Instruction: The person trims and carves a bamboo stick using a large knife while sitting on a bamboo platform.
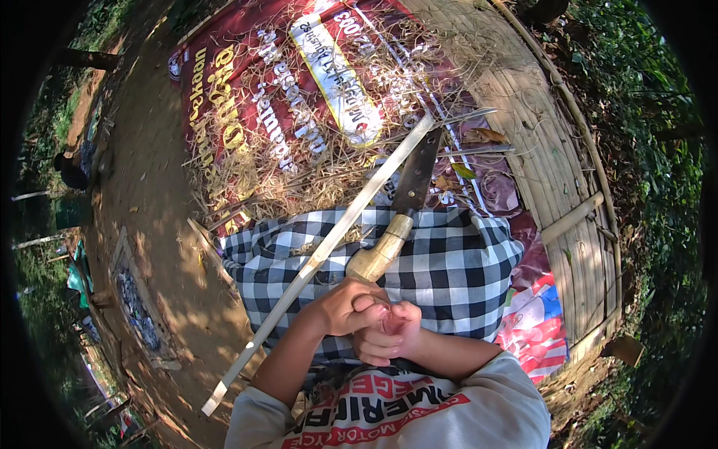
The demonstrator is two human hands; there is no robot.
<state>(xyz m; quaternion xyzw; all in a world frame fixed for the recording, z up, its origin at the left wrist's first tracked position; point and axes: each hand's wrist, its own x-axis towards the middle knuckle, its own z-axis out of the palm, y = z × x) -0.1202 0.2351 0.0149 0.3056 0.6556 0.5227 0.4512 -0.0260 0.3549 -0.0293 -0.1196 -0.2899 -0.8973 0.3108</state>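
My two hands meet in front of my shirt. My left hand [345,307] is closed, its thumb and fingers pressed against my right hand [389,334]. The right one is also closed, its fingers curled toward the palm. Whatever may lie between them is too small or hidden to make out. Just beyond my hands, a large knife [382,248] with a pale wooden handle and dark blade rests on the black-and-white checked cloth [456,262] over my lap. A long, pale strip of split wood or bamboo [318,256] lies diagonally across the cloth, left of the knife handle.
Ahead spreads a dark red printed banner [247,90] strewn with thin curly shavings [299,187]. Bamboo slats [557,157] form the platform at right, with a bamboo pole [572,218] across them. Bare earth [153,172] lies left; green plants [662,97] grow beyond the right edge.
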